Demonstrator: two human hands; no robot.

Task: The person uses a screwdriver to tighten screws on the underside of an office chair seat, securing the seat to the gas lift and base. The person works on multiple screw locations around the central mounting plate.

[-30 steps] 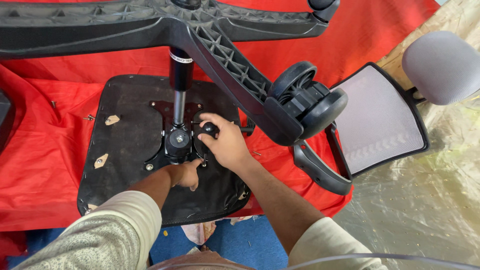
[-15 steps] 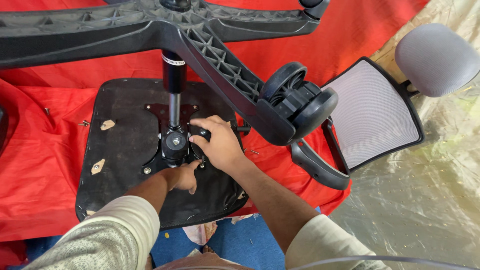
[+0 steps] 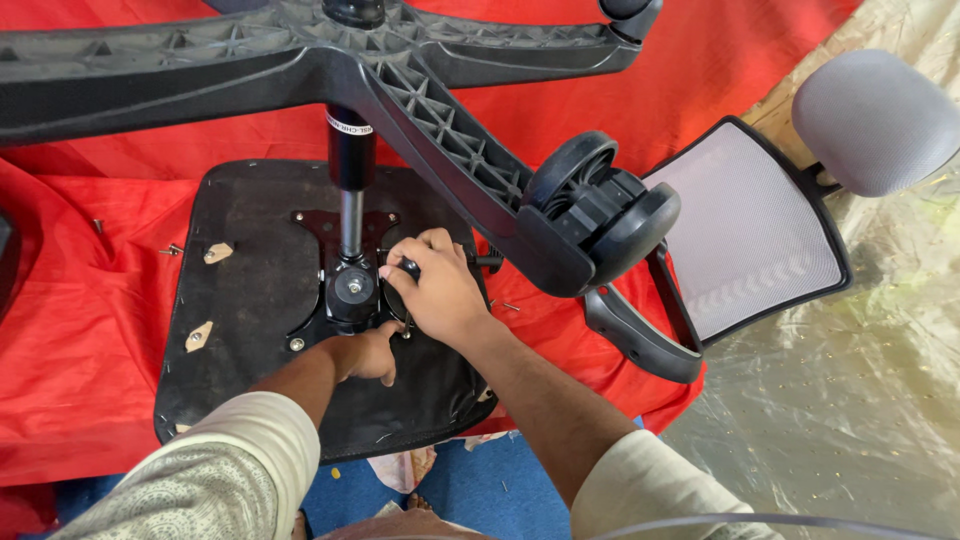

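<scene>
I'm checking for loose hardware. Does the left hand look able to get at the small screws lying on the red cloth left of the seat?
Probably yes: the left hand rests on the seat, and nothing blocks the way to the screws.

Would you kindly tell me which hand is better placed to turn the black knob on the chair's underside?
Right hand: its fingers already wrap the black knob; the left hand rests lower on the seat.

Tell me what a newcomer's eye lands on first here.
First, the big black star-shaped chair base across the top, one caster wheel jutting toward the camera. Below it, the left hand and right hand meet at the metal mechanism on the upturned seat underside, all on a bright red cloth.
</scene>
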